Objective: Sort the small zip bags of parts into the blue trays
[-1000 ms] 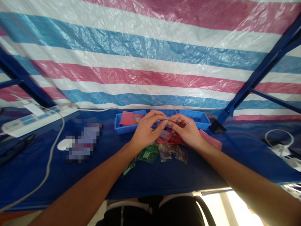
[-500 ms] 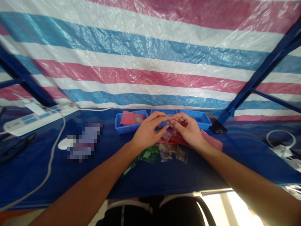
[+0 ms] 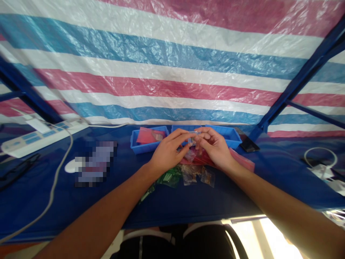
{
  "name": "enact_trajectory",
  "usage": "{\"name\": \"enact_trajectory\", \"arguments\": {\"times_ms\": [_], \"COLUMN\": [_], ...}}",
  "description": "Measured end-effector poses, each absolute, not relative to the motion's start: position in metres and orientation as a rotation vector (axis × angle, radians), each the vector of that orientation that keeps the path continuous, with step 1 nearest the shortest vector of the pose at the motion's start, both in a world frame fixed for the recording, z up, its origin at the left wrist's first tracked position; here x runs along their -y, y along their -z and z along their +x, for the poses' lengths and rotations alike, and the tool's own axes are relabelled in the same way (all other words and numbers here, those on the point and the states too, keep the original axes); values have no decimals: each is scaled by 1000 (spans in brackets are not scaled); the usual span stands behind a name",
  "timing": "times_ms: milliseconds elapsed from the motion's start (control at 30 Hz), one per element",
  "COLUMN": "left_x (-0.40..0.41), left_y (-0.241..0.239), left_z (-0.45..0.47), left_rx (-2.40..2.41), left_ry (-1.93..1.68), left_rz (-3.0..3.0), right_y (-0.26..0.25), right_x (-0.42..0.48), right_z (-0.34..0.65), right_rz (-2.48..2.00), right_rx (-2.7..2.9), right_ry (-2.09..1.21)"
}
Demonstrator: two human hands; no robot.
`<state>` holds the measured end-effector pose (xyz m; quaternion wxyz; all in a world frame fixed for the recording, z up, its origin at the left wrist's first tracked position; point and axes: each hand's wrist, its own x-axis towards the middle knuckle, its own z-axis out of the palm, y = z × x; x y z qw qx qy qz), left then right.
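Observation:
My left hand (image 3: 167, 153) and my right hand (image 3: 214, 147) meet fingertip to fingertip over the middle of the blue table. Between the pinched fingers sits a small clear plastic bag (image 3: 194, 135); both hands are closed on it. Beneath the hands lie red plastic bags (image 3: 201, 158), small clear bags with brownish parts (image 3: 198, 175) and a green bag (image 3: 169, 177). Just behind the hands stands a row of blue trays (image 3: 229, 135); the left tray (image 3: 140, 146) holds a pink bag (image 3: 147, 136).
A white power strip (image 3: 35, 138) with a white cable (image 3: 58, 176) lies at the left. A black phone (image 3: 248, 144) rests by the blue frame post on the right. A coiled white cable (image 3: 320, 160) sits at the far right. A striped tarp hangs behind.
Both hands have edged slightly back toward the trays, and the fingers have shifted their pinch on the small clear bag. Nothing else on the table has moved.

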<state>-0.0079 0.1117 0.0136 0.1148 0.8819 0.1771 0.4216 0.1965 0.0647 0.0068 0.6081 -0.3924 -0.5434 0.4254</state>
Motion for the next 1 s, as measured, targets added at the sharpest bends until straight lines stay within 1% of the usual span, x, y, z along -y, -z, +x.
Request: {"name": "enact_trajectory", "arguments": {"times_ms": [567,1000], "left_x": [-110,-109], "left_y": [-18,-19], "left_z": [-8,-8], "left_rx": [-455,-508], "left_ry": [-1268,-1193], "left_rz": [2560,2549], "right_y": [-5,-4], "right_x": [-62,-60], "right_z": [198,198], "right_rz": [-925,-918], "right_rx": [1290,1313], "right_ry": [-1018,-1029]}}
